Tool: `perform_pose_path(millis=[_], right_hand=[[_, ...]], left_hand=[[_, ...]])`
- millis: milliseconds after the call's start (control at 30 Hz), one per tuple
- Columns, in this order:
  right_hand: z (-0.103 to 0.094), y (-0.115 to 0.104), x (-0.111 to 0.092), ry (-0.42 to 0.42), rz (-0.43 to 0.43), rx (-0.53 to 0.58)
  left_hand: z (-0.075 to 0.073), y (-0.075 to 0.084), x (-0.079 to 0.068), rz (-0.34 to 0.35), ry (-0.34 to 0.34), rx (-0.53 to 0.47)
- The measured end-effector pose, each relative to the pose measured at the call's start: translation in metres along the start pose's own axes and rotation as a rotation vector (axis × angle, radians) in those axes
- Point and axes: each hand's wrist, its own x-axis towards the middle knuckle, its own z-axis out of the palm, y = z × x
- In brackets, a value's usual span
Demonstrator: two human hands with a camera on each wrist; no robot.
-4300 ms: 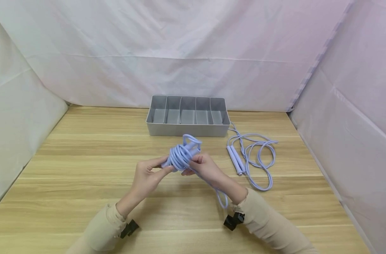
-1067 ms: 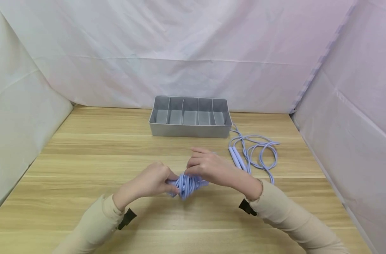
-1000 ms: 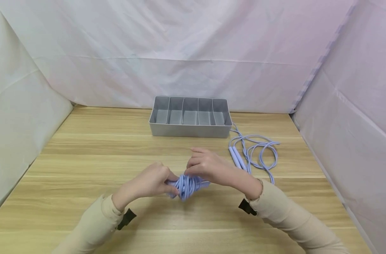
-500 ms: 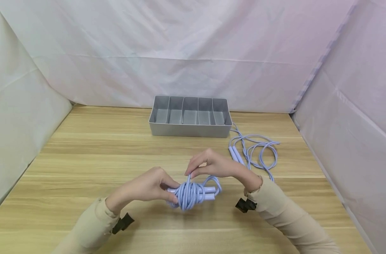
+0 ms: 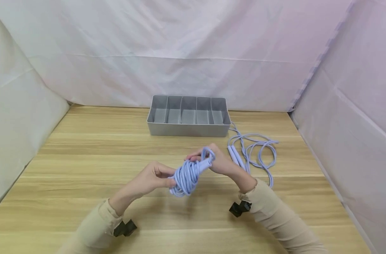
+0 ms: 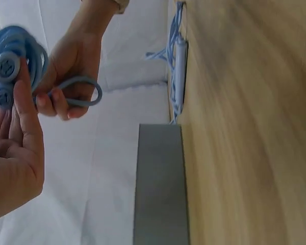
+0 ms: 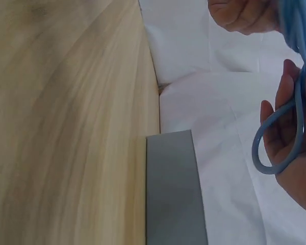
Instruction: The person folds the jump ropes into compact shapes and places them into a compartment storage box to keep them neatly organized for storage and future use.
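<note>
Between both hands, raised over the table, is a light-blue jump rope (image 5: 186, 178), its cord wound in many turns around its two handles. My left hand (image 5: 151, 180) pinches the bundle at its left end; the round handle caps (image 6: 6, 66) show by its fingers in the left wrist view. My right hand (image 5: 219, 160) is at the far right side of the bundle, fingers curled at the cord, partly hidden by the handles. A loop of cord (image 7: 258, 148) hangs across this palm in the right wrist view.
A grey box (image 5: 189, 129) with several compartments stands at the back of the wooden table (image 5: 100, 148). Right of it lies a second light-blue jump rope (image 5: 259, 155), its cord loosely tangled and its handles side by side. White cloth (image 5: 180, 42) encloses the back and sides.
The bundle has been lifted and tilted, its right end now pointing up and away. My right hand has gone from pulling a strand above the bundle to behind its right side.
</note>
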Motion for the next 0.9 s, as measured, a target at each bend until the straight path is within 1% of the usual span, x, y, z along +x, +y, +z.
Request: perform_pose_path(millis=[67,133,233,333,433,533,600,733,900], right_hand=[[0.004,0.001,0.000,0.071,0.095,0.008],[0.009,0.002,0.000,0.129,0.181,0.046],[0.016,0.003,-0.002,0.166,0.254,0.101],[0.020,0.003,-0.004,0.169,0.293,0.130],[0.023,0.000,-0.008,0.178,0.350,0.194],[0.025,-0.005,-0.010,0.201,0.412,0.249],[0.025,-0.007,-0.012,0.229,0.445,0.275],[0.025,-0.011,-0.015,0.298,0.500,0.329],[0.022,-0.018,-0.016,0.367,0.556,0.459]], left_hand=[[0.001,-0.004,0.000,-0.026,0.065,-0.055],[0.001,-0.006,0.000,-0.047,0.122,-0.090],[0.002,-0.007,0.000,-0.068,0.191,-0.129],[0.001,-0.007,-0.001,-0.077,0.239,-0.163],[-0.002,-0.005,-0.002,-0.061,0.284,-0.182],[-0.006,-0.003,-0.003,-0.040,0.341,-0.201],[-0.008,-0.002,-0.004,-0.043,0.370,-0.206],[-0.009,0.000,-0.006,-0.063,0.417,-0.183],[-0.008,0.001,-0.007,-0.081,0.454,-0.143]])
